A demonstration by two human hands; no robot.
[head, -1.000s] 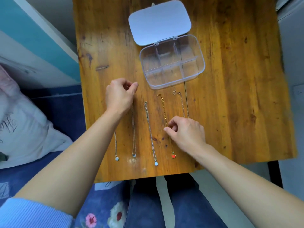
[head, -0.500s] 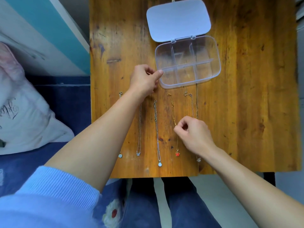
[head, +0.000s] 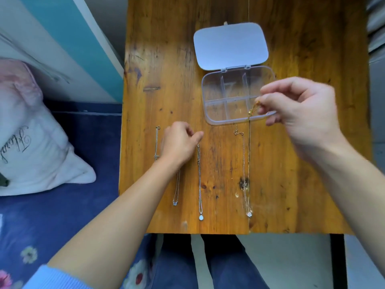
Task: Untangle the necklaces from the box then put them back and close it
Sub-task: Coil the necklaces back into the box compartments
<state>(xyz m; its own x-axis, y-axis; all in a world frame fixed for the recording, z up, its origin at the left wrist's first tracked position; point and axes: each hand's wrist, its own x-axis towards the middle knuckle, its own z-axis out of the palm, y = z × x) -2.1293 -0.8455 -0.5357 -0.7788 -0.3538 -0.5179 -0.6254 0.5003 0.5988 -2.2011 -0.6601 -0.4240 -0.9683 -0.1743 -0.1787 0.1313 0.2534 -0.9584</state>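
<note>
**Desk:** Necklaces — where do they stand?

**Me:** The gold necklace [head: 252, 110] with the red charm, which lay flat on the tabletop [head: 302, 184] a second ago, is now off the wood. My right hand [head: 300, 113] has lifted it, fingers [head: 263, 101] pinching the bunched chain above the box's [head: 210, 88] near right compartment. The charm itself I cannot make out; the bundle is blurred.

**Desk:** What does that mean for the job?

**Me:** Untangling looks finished, and putting back has begun. Four remain in a row: the cross chain [head: 156, 142], the butterfly chain [head: 176, 191], the teardrop necklace [head: 200, 180] and the pale gold chain [head: 244, 170]. My left hand [head: 179, 142] has come back from the box and rests on the top of the butterfly chain, fingers curled; whether they grip it I cannot tell.

**Desk:** Room to move?

**Me:** The lid [head: 230, 45] lies flat behind the box, so the compartments are open from above. Pendants sit near the tabletop's front edge, so I judge any drag toward me risky. Bare wood on the right leaves free room.
</note>
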